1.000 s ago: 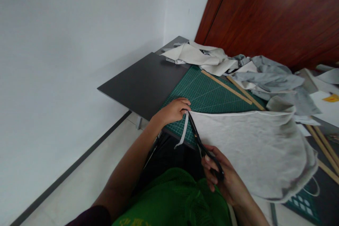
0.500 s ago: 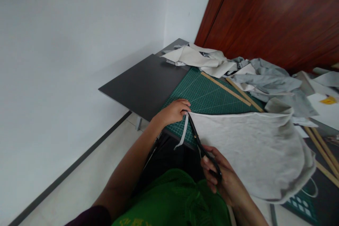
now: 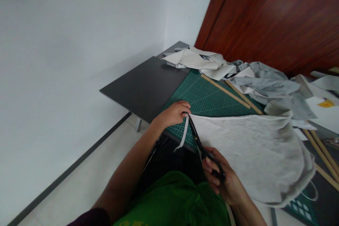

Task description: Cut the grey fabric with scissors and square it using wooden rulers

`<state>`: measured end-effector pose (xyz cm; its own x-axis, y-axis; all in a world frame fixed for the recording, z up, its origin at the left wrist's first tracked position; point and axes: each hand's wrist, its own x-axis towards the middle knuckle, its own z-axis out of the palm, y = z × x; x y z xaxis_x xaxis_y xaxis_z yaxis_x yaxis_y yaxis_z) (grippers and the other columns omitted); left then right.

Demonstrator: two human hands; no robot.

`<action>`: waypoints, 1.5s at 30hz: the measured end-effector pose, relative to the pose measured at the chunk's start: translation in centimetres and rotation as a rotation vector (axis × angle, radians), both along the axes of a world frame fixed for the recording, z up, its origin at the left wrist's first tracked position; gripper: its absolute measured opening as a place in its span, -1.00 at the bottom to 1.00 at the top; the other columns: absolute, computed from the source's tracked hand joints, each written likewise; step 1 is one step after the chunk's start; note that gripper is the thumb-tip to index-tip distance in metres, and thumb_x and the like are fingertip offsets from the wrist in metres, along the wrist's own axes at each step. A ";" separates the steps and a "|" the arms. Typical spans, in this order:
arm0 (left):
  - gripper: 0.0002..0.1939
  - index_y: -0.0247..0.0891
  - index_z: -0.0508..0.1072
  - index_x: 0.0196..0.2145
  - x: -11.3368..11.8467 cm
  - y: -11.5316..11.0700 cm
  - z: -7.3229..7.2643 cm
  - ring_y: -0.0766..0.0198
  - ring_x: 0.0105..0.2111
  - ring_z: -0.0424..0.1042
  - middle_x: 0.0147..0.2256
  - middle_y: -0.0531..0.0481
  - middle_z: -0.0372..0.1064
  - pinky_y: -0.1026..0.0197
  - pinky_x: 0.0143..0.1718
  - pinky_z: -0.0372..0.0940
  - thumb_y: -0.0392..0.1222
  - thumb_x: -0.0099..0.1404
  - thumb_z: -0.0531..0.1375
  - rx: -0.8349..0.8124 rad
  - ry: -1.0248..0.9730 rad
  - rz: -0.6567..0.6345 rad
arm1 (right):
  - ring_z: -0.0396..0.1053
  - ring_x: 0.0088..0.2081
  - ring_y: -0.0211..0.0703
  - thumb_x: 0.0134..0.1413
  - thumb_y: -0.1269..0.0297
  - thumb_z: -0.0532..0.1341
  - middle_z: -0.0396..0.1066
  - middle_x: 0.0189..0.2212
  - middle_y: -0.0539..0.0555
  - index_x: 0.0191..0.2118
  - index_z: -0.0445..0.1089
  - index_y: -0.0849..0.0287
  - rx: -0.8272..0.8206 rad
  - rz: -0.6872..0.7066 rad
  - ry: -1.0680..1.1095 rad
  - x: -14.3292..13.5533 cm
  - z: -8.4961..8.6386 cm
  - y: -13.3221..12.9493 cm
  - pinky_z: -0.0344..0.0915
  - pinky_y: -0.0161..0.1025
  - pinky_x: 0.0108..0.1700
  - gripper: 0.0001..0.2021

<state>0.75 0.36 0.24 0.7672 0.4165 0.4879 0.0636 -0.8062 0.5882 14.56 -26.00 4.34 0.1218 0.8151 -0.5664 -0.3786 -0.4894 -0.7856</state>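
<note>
My right hand (image 3: pixel 221 174) is closed round the handles of black scissors (image 3: pixel 195 135), whose blades point up and away along the left edge of a pale grey cloth (image 3: pixel 246 152). At the far left corner of that cloth, my left hand (image 3: pixel 177 112) pinches the fabric, right by the scissor tips. A narrow strip of cloth (image 3: pixel 183 136) dangles from this corner, left of the blades. The cloth spreads to the right over the table edge, its right side rounded and layered. My fingertips partly hide the blade tips and the pinched corner.
Under the cloth lies a green cutting mat (image 3: pixel 194 93) on a dark table (image 3: pixel 143 83). Two wooden strips (image 3: pixel 225 90) rest on the mat. Crumpled fabric (image 3: pixel 270 79) is heaped along the back by a reddish wooden panel (image 3: pixel 280 14). A white wall (image 3: pixel 79 35) stands at left.
The view has shifted slightly. My right hand and the scissor handles sit a little further right and lower; my left hand keeps its pinch at the corner.
</note>
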 end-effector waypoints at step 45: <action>-0.82 -0.17 0.46 -0.33 -1.3 -0.8 2.4 0.11 0.07 0.44 -0.21 -0.01 0.49 0.02 0.18 0.30 -0.40 0.32 0.13 -0.176 0.066 0.081 | 0.56 -0.02 0.09 0.18 0.47 0.01 0.53 -0.01 0.32 0.19 0.47 0.28 0.253 0.140 -1.676 14.6 -4.8 -0.8 0.49 -0.01 0.09 -0.48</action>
<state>-0.51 -0.43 2.59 0.7556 0.5527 0.3516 0.1677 -0.6821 0.7118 29.19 -26.78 -0.41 0.3313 0.9138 0.2350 0.9173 -0.2537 -0.3069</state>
